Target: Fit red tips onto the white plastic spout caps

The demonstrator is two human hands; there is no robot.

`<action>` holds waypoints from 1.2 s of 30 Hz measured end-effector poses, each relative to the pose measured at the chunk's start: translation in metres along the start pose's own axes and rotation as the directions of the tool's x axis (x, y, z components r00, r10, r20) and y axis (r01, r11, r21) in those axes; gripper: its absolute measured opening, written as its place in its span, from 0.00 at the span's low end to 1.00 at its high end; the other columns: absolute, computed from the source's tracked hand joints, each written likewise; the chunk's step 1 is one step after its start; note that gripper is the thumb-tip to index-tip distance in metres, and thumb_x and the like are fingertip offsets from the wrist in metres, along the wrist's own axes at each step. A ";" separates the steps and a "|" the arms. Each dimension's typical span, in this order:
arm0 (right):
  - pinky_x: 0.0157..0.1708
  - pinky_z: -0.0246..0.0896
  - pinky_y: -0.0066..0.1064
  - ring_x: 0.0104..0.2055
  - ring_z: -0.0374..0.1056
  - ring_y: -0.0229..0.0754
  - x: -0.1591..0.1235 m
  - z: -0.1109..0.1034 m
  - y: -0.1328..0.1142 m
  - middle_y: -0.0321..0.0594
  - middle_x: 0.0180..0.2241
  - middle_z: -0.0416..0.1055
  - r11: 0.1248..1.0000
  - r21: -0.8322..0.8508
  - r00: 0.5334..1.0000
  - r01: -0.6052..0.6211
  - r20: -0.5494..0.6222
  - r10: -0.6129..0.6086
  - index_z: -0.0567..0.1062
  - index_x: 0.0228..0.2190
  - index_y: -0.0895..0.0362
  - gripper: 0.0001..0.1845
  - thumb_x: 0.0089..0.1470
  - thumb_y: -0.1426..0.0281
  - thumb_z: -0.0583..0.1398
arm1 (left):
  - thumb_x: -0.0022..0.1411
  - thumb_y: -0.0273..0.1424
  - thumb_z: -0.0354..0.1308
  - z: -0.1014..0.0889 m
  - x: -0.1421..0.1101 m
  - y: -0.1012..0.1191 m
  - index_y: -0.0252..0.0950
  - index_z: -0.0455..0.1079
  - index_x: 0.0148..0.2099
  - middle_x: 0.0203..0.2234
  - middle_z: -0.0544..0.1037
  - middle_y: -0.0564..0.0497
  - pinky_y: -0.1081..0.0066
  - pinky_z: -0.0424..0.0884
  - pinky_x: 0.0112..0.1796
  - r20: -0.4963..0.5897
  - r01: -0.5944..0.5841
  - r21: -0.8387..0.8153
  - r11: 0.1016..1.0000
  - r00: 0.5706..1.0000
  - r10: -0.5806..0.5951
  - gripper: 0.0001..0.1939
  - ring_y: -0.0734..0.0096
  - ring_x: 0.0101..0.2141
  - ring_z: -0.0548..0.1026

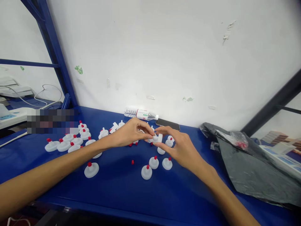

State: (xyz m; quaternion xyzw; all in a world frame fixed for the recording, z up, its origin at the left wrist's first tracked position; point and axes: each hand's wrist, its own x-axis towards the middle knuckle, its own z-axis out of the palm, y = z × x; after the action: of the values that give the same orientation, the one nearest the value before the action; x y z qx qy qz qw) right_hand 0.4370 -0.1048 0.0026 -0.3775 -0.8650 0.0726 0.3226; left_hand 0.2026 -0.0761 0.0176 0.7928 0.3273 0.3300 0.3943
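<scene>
Above the middle of the table, my left hand (130, 132) and my right hand (180, 142) meet at a small white plastic nozzle cap (160, 138). My left thumb and fingers pinch its left side, while my right thumb and forefinger grip around its right side. Part of the piece is hidden by the fingers. Below the hands, white nozzle caps with red tips stand upright, among them one cap (146, 172) near the front and another cap (167, 164) to the right. A loose red tip (133, 162) lies on the blue table (122, 188).
Several red-tipped caps (64, 145) stand in a group at the left, partly behind my left forearm. A clear plastic bottle (141, 114) lies by the wall, with a dark phone (167, 124) beside it. A grey plastic bag (249, 169) spreads over the right side.
</scene>
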 end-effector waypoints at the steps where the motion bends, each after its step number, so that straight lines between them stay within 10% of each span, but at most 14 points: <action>1: 0.48 0.69 0.40 0.50 0.74 0.47 0.000 0.000 0.000 0.34 0.50 0.78 1.000 0.010 1.000 0.004 -0.009 -0.004 0.71 0.52 0.44 0.19 0.60 0.63 0.66 | 0.60 0.31 0.66 0.000 0.000 -0.001 0.36 0.81 0.41 0.34 0.84 0.48 0.69 0.78 0.36 -0.009 0.002 -0.011 1.000 1.000 -0.002 0.07 0.69 0.32 0.81; 14: 0.51 0.72 0.42 0.52 0.76 0.48 0.001 0.006 -0.002 0.37 0.50 0.78 0.985 0.169 0.999 0.027 -0.038 -0.021 0.70 0.51 0.45 0.21 0.58 0.61 0.67 | 0.58 0.34 0.69 0.001 0.000 -0.001 0.36 0.80 0.42 0.33 0.84 0.48 0.66 0.80 0.37 0.006 0.050 -0.121 0.991 0.999 -0.049 0.10 0.67 0.33 0.82; 24: 0.50 0.64 0.44 0.49 0.73 0.48 0.003 -0.003 0.002 0.40 0.48 0.77 0.987 -0.104 0.989 -0.125 -0.096 0.115 0.69 0.55 0.48 0.15 0.70 0.61 0.52 | 0.58 0.26 0.66 -0.012 0.000 -0.008 0.35 0.80 0.40 0.30 0.84 0.49 0.74 0.76 0.32 0.213 -0.020 0.289 0.957 0.976 -0.044 0.06 0.70 0.30 0.81; 36: 0.54 0.64 0.50 0.56 0.69 0.52 -0.001 0.014 0.019 0.44 0.53 0.76 0.976 -0.208 0.989 0.060 0.146 -0.030 0.72 0.57 0.51 0.22 0.69 0.73 0.47 | 0.58 0.26 0.65 -0.012 -0.002 -0.008 0.38 0.81 0.39 0.32 0.84 0.50 0.75 0.74 0.32 0.265 -0.079 0.311 0.947 0.964 -0.007 0.07 0.72 0.30 0.80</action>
State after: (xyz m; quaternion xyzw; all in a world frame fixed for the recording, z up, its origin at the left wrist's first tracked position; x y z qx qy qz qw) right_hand 0.4405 -0.0905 -0.0162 -0.3838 -0.8968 -0.0005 0.2199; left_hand 0.1899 -0.0690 0.0160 0.8886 0.3065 0.1719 0.2948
